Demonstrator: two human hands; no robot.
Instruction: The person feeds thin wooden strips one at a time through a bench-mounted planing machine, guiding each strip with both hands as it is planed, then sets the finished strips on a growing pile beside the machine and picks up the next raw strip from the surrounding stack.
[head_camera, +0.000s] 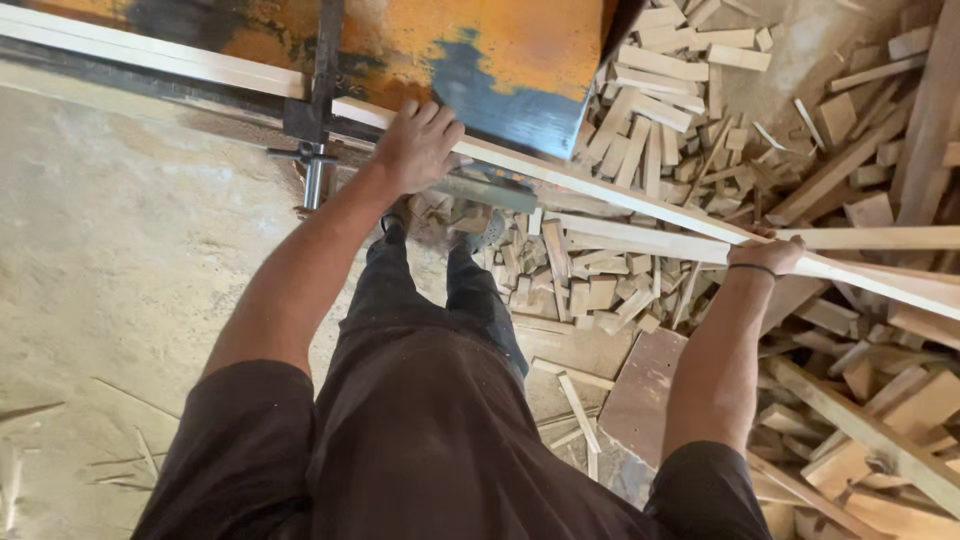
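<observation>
Long pale wooden strip (640, 205) runs diagonally from upper left to right edge, across the front of a rusty orange and blue-black metal machine counter (480, 60). Left hand (418, 145) presses flat on the strip near the counter edge, fingers together, curled over the top. Right hand (768, 254) grips the strip further down its length; black band on the wrist, fingers wrapped under, so exact closure is hidden. Dark metal clamp with a silver screw (312, 150) sits just left of the left hand. Heap of short pale wood offcuts (640, 130) lies beyond and below both hands. Sawdust-covered floor (130, 270) spreads well left of them.
</observation>
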